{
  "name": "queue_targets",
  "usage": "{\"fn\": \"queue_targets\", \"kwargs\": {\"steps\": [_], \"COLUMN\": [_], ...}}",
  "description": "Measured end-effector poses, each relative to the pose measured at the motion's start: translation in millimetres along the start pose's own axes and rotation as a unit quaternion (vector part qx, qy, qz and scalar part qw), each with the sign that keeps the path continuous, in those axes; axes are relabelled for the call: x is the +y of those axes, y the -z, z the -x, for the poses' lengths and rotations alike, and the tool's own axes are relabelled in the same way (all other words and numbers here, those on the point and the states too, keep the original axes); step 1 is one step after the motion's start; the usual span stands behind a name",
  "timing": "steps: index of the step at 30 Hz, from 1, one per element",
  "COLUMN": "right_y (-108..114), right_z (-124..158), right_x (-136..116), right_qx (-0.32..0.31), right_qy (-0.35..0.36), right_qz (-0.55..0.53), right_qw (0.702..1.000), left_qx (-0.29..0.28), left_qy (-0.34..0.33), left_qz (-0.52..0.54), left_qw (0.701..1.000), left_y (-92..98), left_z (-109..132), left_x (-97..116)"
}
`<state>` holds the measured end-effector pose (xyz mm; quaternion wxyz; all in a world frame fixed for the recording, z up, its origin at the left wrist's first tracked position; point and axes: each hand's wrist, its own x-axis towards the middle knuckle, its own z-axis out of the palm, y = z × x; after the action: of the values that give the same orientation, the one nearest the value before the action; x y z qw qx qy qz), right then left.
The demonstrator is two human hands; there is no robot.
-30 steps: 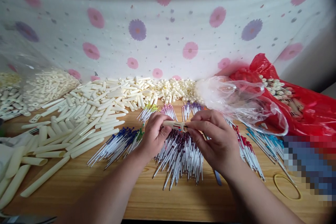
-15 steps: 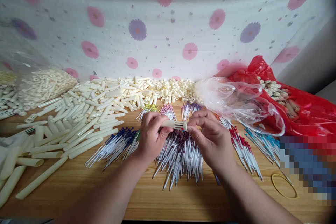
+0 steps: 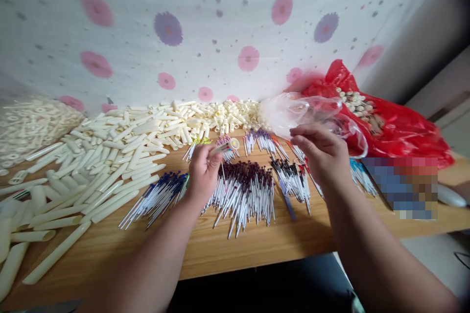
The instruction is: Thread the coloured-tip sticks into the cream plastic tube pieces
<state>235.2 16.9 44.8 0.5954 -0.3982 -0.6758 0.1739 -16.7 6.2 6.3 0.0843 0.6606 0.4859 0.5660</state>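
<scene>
While the left hand grips a cream multicolour pen barrel, the right hand hangs well apart, thumb and fingers loosely parted. Between the hands, maroon-topped ink refills lie on the bench.

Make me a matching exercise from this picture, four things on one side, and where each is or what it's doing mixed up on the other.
1. left hand
2. red bag
3. blue-topped sticks
4. maroon-topped sticks

A. near the middle of the wooden table
B. at the right, with pale parts inside
C. gripping a cream barrel
D. to the left of the left hand

Pairs: 1-C, 2-B, 3-D, 4-A
</scene>
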Motion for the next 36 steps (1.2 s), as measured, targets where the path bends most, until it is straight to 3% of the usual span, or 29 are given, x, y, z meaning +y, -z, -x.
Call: {"fn": "queue_targets", "kwargs": {"steps": [3,5,9,17,21,24,28,32,36], "right_y": [37,53,60,27,30,52,100,143,167], "right_z": [20,39,68,66,62,53,40,46,69], "right_x": [17,25,32,32,34,30,18,17,38], "right_qx": [-0.159,-0.222,-0.238,-0.281,-0.256,-0.197,-0.155,-0.194,-0.246], "right_qy": [-0.031,-0.046,-0.06,-0.08,-0.091,-0.143,-0.208,-0.256,-0.282], "right_qz": [0.207,0.283,0.324,0.41,0.36,0.301,0.275,0.31,0.368], "right_qw": [0.965,0.932,0.914,0.864,0.893,0.922,0.926,0.895,0.851], "left_qx": [-0.004,-0.01,-0.024,-0.042,-0.045,-0.047,-0.046,-0.041,-0.039], "left_qy": [0.06,0.072,0.076,0.079,0.09,0.094,0.099,0.101,0.089], "left_qz": [0.045,0.057,0.067,0.047,0.06,0.063,0.076,0.086,0.084], "left_qw": [0.997,0.996,0.995,0.995,0.993,0.992,0.991,0.99,0.992], "left_y": [-2.4,-3.3,-5.4,-6.0,-5.0,-4.8,-4.6,-4.9,-5.5], "left_z": [1,1,3,1,0,0,0,-1,-1], "left_x": [-3,-4,-3,-3,-4,-5,-4,-3,-1]}}
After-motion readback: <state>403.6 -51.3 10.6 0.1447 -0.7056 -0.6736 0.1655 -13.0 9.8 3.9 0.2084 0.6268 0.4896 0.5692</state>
